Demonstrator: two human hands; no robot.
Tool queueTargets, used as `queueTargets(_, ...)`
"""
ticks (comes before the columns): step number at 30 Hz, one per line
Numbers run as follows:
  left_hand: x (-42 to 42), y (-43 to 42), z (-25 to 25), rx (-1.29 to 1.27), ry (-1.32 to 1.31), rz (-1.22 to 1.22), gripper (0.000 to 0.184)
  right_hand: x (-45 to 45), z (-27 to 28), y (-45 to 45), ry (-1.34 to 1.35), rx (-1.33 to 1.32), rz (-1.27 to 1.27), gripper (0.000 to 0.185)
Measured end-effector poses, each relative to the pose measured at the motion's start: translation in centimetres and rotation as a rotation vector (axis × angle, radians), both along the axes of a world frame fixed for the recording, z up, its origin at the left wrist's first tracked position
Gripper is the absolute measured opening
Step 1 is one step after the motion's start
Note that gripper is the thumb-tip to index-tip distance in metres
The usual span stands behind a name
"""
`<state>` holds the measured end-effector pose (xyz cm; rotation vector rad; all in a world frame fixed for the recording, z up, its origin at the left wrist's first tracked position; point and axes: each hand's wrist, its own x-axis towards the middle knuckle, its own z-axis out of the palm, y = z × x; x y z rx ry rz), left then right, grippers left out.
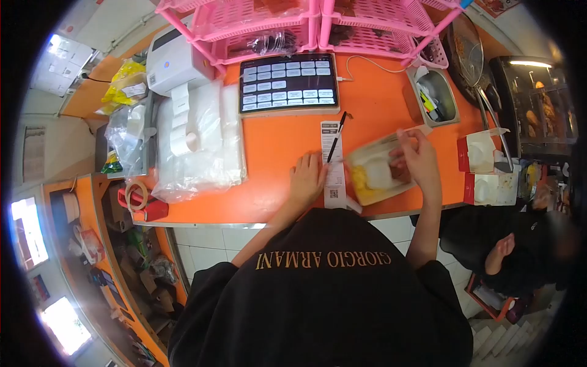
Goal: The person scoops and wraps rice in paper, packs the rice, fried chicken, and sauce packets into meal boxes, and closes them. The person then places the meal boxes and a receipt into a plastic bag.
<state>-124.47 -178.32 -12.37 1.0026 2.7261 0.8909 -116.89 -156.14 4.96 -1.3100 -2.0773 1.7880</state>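
My left hand [307, 178] lies flat on the orange counter with its fingers stretched out, beside a long printed receipt [333, 177]. The thumb reaches the receipt's left edge. A black pen [337, 137] rests slantwise across the paper. To the right is an open takeaway box [376, 194], slightly blurred, with yellow food [362, 177] and something pale inside. My right hand [417, 159] is over the box's right side with bent fingers. Those fingers are smeared by motion, so whether they grip anything is unclear.
A tablet [288, 84] stands behind the receipt. Left are clear plastic bags [205, 147], a label printer [177, 61] and a tape dispenser [143, 205]. Pink racks [263, 30] line the back. A metal tin [437, 98] and red-white boxes [486, 153] stand right, near another person [507, 244].
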Motion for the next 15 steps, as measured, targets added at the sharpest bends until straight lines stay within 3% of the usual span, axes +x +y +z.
queueTargets(2,-0.7,-0.4,0.2,0.056,-0.112,0.009,0.034,-1.8,-1.3,2.9,0.003,0.290,0.079,0.035)
queueTargets(3,-1.1,-0.5,0.7,0.105,-0.169,0.002,0.032,-3.1,-1.2,4.1,-0.004,0.296,0.079,0.035)
queueTargets(5,-2.1,-0.4,1.0,0.170,-0.221,-0.001,0.030,-6.7,-0.9,6.8,0.039,0.953,0.076,0.033)
queueTargets(7,-2.5,-0.7,0.9,0.135,-0.108,-0.066,0.027,-11.1,-4.1,11.4,0.134,1.176,0.195,0.024)
queueTargets(9,-2.7,-0.7,1.0,0.134,-0.128,-0.075,0.026,-16.2,-7.2,14.5,0.214,1.193,0.435,0.018)
queueTargets(11,-2.8,-0.9,1.0,0.127,-0.149,-0.079,0.024,-21.4,-11.2,17.0,0.104,1.268,0.637,0.022)
queueTargets(12,-2.8,-0.9,1.0,0.160,-0.172,-0.057,0.023,-23.8,-13.7,18.6,0.109,1.262,0.649,0.022)
queueTargets(14,-2.8,-0.9,1.1,0.189,-0.195,-0.022,0.022,-26.9,-17.6,21.7,-0.347,1.371,0.380,0.026)
queueTargets(15,-2.9,-1.0,1.3,0.225,-0.231,-0.021,0.021,-27.1,-17.0,21.9,-0.340,1.368,0.393,0.026)
